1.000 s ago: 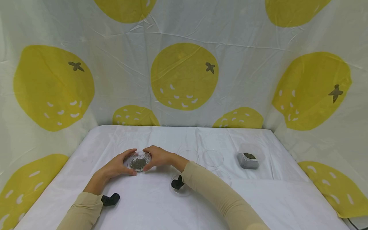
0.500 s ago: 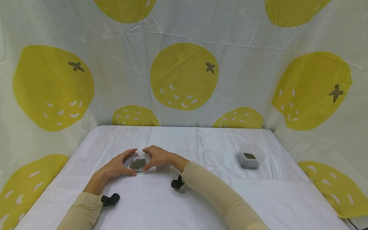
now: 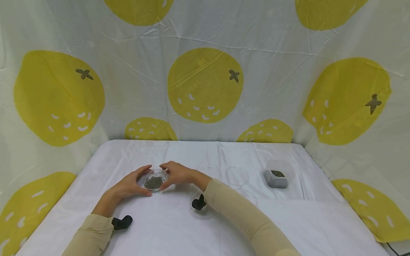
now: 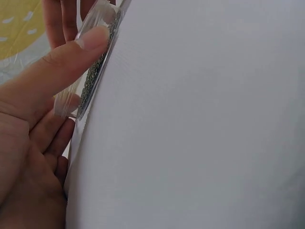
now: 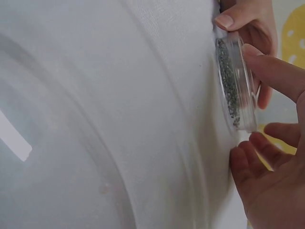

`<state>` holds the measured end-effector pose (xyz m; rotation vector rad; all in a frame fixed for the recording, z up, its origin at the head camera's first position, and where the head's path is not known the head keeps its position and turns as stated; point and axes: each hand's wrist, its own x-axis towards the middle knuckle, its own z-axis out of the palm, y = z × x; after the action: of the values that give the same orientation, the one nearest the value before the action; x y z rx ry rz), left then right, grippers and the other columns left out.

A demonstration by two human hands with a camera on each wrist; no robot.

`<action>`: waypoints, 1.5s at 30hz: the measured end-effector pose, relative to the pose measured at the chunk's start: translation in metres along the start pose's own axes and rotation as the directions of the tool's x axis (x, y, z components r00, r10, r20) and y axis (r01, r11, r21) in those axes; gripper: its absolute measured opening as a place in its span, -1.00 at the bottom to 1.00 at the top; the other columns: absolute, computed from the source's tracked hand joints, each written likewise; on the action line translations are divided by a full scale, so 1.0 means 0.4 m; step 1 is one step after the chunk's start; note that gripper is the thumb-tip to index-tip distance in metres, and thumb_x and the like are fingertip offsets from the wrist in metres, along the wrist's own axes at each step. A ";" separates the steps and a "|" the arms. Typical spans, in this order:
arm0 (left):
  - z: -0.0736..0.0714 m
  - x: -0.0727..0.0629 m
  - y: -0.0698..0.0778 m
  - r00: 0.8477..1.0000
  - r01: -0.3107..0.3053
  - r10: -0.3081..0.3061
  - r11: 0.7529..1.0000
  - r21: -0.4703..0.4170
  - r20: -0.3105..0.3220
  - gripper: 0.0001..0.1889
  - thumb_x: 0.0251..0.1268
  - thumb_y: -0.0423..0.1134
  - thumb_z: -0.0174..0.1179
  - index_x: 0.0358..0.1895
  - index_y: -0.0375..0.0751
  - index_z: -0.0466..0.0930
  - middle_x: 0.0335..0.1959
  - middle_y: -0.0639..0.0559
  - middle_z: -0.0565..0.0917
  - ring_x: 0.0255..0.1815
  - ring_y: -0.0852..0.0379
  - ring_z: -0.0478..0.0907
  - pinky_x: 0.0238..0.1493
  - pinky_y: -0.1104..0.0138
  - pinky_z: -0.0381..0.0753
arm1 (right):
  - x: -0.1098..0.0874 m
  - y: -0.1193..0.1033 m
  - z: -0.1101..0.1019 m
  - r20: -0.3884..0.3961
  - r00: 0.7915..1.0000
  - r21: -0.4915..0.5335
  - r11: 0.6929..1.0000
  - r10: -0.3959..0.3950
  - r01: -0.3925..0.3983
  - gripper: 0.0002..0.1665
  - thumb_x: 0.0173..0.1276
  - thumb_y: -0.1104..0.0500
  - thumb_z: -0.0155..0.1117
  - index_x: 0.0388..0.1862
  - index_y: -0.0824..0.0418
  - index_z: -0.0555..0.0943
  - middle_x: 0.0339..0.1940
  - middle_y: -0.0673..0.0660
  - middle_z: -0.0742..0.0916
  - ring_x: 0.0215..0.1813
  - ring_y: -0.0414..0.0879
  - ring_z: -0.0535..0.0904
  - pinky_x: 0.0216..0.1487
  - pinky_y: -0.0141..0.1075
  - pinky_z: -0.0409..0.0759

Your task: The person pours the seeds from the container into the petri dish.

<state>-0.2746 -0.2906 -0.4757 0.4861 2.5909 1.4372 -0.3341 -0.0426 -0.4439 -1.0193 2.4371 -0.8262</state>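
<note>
A clear round petri dish, lid on, sits on the white cloth at the left of the table. Dark greenish granules cover part of its inside, and pale specks show towards its far side. My left hand grips its left edge with thumb and fingers spread around the rim. From the other side, my right hand holds the right edge between thumb and fingers. In the left wrist view the left thumb lies across the side of the dish. The right wrist view shows a layer of granules along the dish's bottom.
Several clear dishes or lids lie right of centre, among them one round piece and another partly under the right wrist's black camera. Farther right stands a small plastic tub with dark material, a clear lid behind it.
Hardly anything differs. Both hands stay around the petri dish; the right hand has shifted very slightly to the right.
</note>
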 end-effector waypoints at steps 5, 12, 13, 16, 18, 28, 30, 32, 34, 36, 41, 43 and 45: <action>-0.003 0.005 0.002 1.000 0.013 -0.013 1.000 0.006 -0.006 0.15 -0.15 -0.26 0.70 0.58 -0.34 0.19 0.42 -0.36 0.44 0.53 -0.36 0.14 0.48 -0.30 -0.10 | -0.010 0.001 -0.018 -0.004 1.000 0.024 1.000 0.006 -0.006 0.11 0.17 -0.03 0.67 0.61 0.19 0.31 0.41 0.09 0.52 0.38 -0.09 0.48 0.32 -0.34 0.43; -0.008 0.000 0.009 0.999 -0.008 0.005 0.998 -0.068 -0.044 0.07 0.00 -0.30 0.64 0.57 -0.38 0.17 0.43 -0.34 0.44 0.51 -0.36 0.20 0.46 -0.26 0.06 | -0.032 0.004 -0.056 -0.014 1.000 0.079 0.997 -0.002 0.003 0.12 0.19 -0.02 0.65 0.63 0.17 0.28 0.41 0.08 0.55 0.35 -0.12 0.49 0.31 -0.31 0.46; -0.010 -0.001 0.011 0.999 -0.016 0.012 0.997 -0.081 -0.051 0.05 0.02 -0.31 0.62 0.57 -0.39 0.16 0.42 -0.35 0.43 0.50 -0.37 0.22 0.45 -0.26 0.10 | -0.036 0.005 -0.064 -0.018 1.000 0.085 0.996 -0.013 0.014 0.11 0.21 -0.02 0.64 0.63 0.17 0.27 0.41 0.10 0.55 0.34 -0.12 0.50 0.30 -0.32 0.46; -0.013 -0.003 0.023 0.997 -0.032 0.025 0.996 -0.088 -0.077 0.02 0.07 -0.31 0.60 0.57 -0.40 0.15 0.41 -0.38 0.43 0.47 -0.40 0.26 0.41 -0.28 0.19 | -0.051 0.008 -0.089 -0.030 0.999 0.112 0.993 -0.039 0.042 0.10 0.22 0.01 0.63 0.64 0.16 0.26 0.44 0.15 0.54 0.36 -0.10 0.49 0.30 -0.32 0.46; -0.016 -0.003 0.034 0.996 -0.031 0.023 0.996 -0.085 -0.086 0.02 0.09 -0.30 0.59 0.58 -0.38 0.14 0.41 -0.39 0.41 0.47 -0.41 0.26 0.40 -0.29 0.22 | -0.063 0.009 -0.107 -0.042 0.998 0.138 0.989 -0.053 0.059 0.09 0.23 0.03 0.62 0.64 0.16 0.26 0.45 0.17 0.53 0.38 -0.06 0.48 0.30 -0.31 0.47; -0.016 0.027 0.103 0.996 -0.010 0.005 0.998 -0.061 -0.086 -0.01 0.14 -0.25 0.56 0.60 -0.18 0.15 0.47 -0.31 0.36 0.51 -0.30 0.23 0.42 -0.23 0.23 | -0.122 0.019 -0.188 -0.095 0.994 0.197 0.977 -0.057 0.075 0.10 0.24 0.03 0.62 0.65 0.14 0.24 0.41 0.04 0.54 0.44 0.07 0.42 0.24 -0.30 0.53; -0.015 0.036 0.116 0.997 -0.011 0.006 0.998 -0.061 -0.083 -0.01 0.14 -0.25 0.56 0.61 -0.16 0.16 0.47 -0.30 0.35 0.51 -0.29 0.23 0.43 -0.23 0.23 | -0.136 0.020 -0.202 -0.104 0.993 0.197 0.978 -0.054 0.073 0.10 0.25 0.03 0.61 0.65 0.15 0.23 0.42 0.06 0.53 0.44 0.07 0.42 0.25 -0.29 0.53; -0.014 0.044 0.126 0.997 -0.008 0.003 0.998 -0.059 -0.080 -0.01 0.15 -0.24 0.55 0.61 -0.13 0.16 0.48 -0.30 0.35 0.52 -0.28 0.23 0.43 -0.23 0.23 | -0.149 0.021 -0.215 -0.115 0.992 0.195 0.978 -0.050 0.072 0.09 0.26 0.03 0.60 0.65 0.16 0.23 0.43 0.07 0.52 0.44 0.06 0.43 0.26 -0.29 0.53; -0.013 0.051 0.134 0.997 -0.007 0.003 0.998 -0.059 -0.078 -0.02 0.15 -0.24 0.56 0.61 -0.12 0.16 0.48 -0.29 0.35 0.52 -0.27 0.23 0.43 -0.23 0.23 | -0.161 0.024 -0.227 -0.124 0.991 0.198 0.977 -0.048 0.072 0.09 0.27 0.04 0.60 0.66 0.17 0.22 0.43 0.08 0.52 0.44 0.05 0.43 0.27 -0.28 0.53; -0.010 0.058 0.140 0.997 -0.014 0.009 0.998 -0.058 -0.079 -0.02 0.15 -0.24 0.55 0.61 -0.12 0.16 0.48 -0.29 0.35 0.52 -0.26 0.23 0.43 -0.23 0.23 | -0.172 0.028 -0.239 -0.129 0.991 0.199 0.978 -0.044 0.069 0.10 0.27 0.04 0.59 0.67 0.16 0.20 0.44 0.07 0.51 0.43 0.02 0.43 0.27 -0.29 0.52; -0.003 0.071 0.151 0.996 -0.033 0.027 0.997 -0.063 -0.080 -0.01 0.16 -0.24 0.55 0.62 -0.13 0.14 0.48 -0.32 0.34 0.51 -0.27 0.24 0.42 -0.20 0.26 | -0.201 0.034 -0.270 -0.143 0.989 0.219 0.973 -0.047 0.078 0.09 0.28 0.07 0.58 0.67 0.13 0.19 0.45 0.07 0.49 0.41 0.00 0.43 0.26 -0.27 0.54; 0.002 0.076 0.155 0.996 -0.046 0.040 0.996 -0.072 -0.081 0.00 0.16 -0.24 0.56 0.62 -0.14 0.13 0.47 -0.34 0.33 0.50 -0.29 0.24 0.41 -0.20 0.27 | -0.213 0.039 -0.283 -0.150 0.987 0.226 0.970 -0.053 0.087 0.09 0.28 0.08 0.58 0.67 0.14 0.20 0.45 0.08 0.49 0.41 0.00 0.43 0.29 -0.25 0.52; 0.008 0.082 0.157 0.996 -0.059 0.052 0.995 -0.084 -0.079 0.01 0.14 -0.24 0.57 0.61 -0.15 0.13 0.47 -0.35 0.34 0.50 -0.30 0.24 0.41 -0.20 0.28 | -0.226 0.047 -0.296 -0.156 0.986 0.230 0.969 -0.052 0.087 0.09 0.28 0.07 0.59 0.67 0.13 0.20 0.45 0.07 0.49 0.41 0.00 0.43 0.30 -0.23 0.51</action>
<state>-0.2913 -0.2456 -0.4232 0.5045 2.5797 1.6084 -0.3465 0.0784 -0.3561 -0.9887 2.3599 -1.2241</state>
